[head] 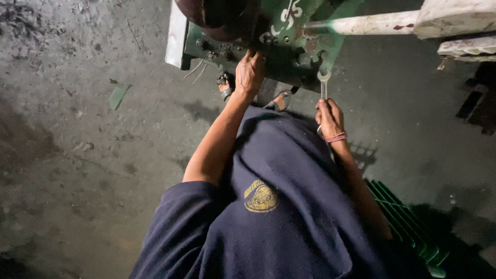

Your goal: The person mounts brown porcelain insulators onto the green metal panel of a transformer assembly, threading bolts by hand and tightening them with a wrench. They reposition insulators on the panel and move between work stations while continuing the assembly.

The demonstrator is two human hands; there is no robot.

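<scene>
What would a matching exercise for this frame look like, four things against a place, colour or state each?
Things:
1. wrench
2. left hand
3. green finned part
4. wristband

Place, colour or state:
A. lies on the floor at the lower right
B. pressed against the green machine plate
C. reddish, around the right wrist
D. held upright in the right hand, open jaw at the plate

Pairs: 1-D, 2-B, 3-A, 4-C
</scene>
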